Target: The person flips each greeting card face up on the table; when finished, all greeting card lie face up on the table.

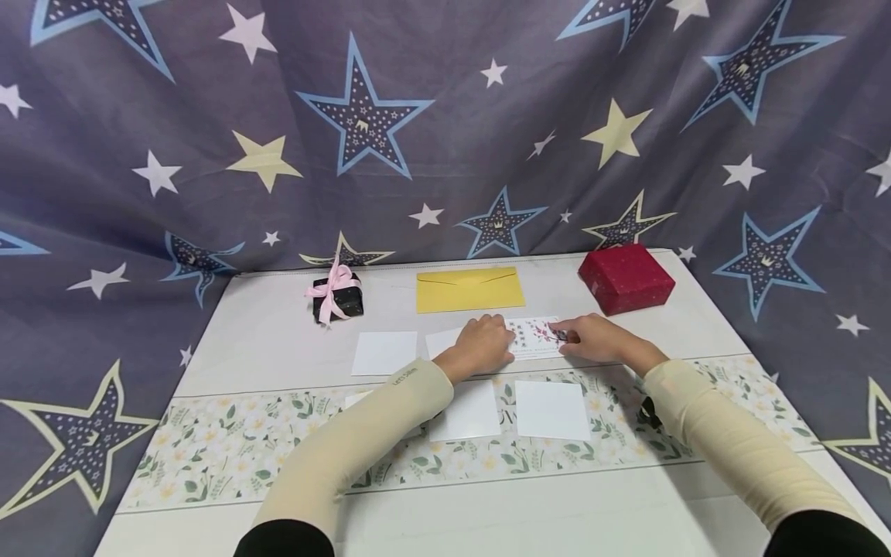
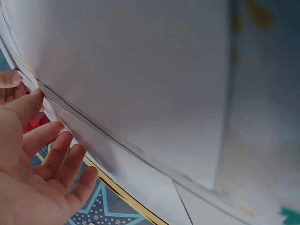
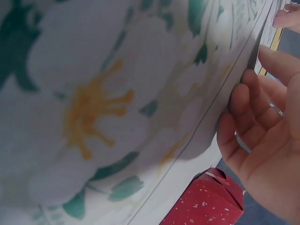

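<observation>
Black sleeves [image 1: 285,539] frame the left hand [image 1: 480,346] and right hand [image 1: 599,339], relaxed fingers touching a blossom-printed card [image 1: 536,339] just in front of the yellow envelope [image 1: 469,292], apparently positioning the card; the next adjustment would call for gentle, even pressure.

1. Here it is, the white rectangular paper card [image 1: 534,337], printed side up: dark characters on the left, a red-and-pink blossom branch on the right!
2. It's lying on the pale table, near the flat golden-yellow envelope [image 1: 470,292], ends partly covered.
</observation>
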Motion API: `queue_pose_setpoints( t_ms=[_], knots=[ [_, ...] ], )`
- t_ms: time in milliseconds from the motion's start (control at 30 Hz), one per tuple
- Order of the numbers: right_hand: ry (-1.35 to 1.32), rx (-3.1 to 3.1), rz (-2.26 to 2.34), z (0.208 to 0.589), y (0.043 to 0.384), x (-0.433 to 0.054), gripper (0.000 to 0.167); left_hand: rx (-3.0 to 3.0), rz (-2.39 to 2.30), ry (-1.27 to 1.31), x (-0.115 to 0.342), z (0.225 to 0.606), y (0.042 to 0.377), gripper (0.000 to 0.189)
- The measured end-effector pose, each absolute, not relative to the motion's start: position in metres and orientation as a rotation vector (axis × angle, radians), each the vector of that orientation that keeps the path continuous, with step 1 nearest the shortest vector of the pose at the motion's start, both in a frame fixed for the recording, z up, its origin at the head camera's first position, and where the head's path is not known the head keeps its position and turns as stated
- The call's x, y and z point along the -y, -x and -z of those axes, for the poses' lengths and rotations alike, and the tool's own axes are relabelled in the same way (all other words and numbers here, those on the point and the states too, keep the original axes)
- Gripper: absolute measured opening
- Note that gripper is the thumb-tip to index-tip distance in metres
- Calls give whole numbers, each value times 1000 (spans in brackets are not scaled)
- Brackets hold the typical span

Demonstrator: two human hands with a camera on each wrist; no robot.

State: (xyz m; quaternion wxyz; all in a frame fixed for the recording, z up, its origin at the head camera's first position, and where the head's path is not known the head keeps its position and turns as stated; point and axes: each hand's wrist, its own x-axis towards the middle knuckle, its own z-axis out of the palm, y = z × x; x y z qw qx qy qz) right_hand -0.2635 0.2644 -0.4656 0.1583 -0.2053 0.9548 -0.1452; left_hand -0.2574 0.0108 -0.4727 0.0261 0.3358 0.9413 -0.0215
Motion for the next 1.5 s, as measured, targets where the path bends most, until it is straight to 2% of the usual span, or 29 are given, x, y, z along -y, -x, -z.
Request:
queue_pose_setpoints(
  t_ms=[633, 1000, 1500],
  knots=[
    [626, -2703, 369, 466, 269, -262, 60, -2901, 43, -996, -7, 473, 254, 39],
    [669, -2732, 401, 458, 261, -262, 56, -2906, -53, -1029, 3, 450, 247, 43],
    [803, -2687, 559, 447, 233, -274, 45, -2808, -124, -1202, 12, 452, 201, 47]
  ],
)
